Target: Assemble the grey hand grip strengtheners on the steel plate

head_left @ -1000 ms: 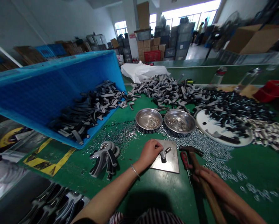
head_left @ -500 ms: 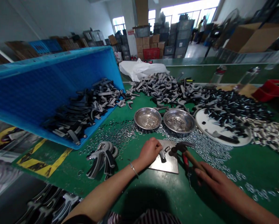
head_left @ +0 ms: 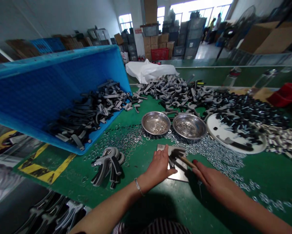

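Steel plate [head_left: 179, 172], flat and dull grey, serves as the work surface: on it a small metal part [head_left: 170, 161] is steadied by the left hand [head_left: 159, 167], fingers pressed flat beside it. A wooden-handled hammer [head_left: 182, 156] is gripped by the right hand [head_left: 215, 182], its head over the part. Left of the plate lie a few finished grey-and-black grips [head_left: 108, 165]; behind it, heaps of loose curved pieces [head_left: 175, 91] suggest much remains.

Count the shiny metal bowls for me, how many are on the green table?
2. The left steel bowl and the right steel bowl sit side by side, just beyond the metal plate where both hands work. Others may be hidden under the parts piles.
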Motion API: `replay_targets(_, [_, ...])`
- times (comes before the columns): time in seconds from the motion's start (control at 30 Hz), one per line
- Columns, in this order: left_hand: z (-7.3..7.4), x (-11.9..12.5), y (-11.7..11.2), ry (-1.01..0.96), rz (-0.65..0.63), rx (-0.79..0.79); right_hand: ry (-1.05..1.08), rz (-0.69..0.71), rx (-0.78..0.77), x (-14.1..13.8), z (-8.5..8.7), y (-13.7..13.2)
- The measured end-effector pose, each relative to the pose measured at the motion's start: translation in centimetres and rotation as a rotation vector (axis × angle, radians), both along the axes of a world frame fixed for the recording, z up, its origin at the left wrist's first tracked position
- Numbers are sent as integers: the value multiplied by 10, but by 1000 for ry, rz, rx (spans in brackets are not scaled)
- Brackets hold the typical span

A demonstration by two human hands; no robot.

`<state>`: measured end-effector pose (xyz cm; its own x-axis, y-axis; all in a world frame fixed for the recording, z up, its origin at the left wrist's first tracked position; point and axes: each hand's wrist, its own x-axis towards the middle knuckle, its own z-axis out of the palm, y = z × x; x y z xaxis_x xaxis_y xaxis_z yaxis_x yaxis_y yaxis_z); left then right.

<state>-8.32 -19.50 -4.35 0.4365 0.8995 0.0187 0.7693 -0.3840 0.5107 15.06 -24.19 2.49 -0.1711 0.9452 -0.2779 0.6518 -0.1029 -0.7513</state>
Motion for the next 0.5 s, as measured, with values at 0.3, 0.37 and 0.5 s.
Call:
replay_targets(0.3, [38, -8, -6, -50, -44, -54, -307, 2, 459, 34, -44, 10])
replay_targets(0.37, [57, -15, 16, -71, -80, 31, -277, 155, 574, 17, -49, 16])
replay_targets(0.5, [93, -25, 106, 20, -64, 145, -251, 371, 470, -22, -56, 38])
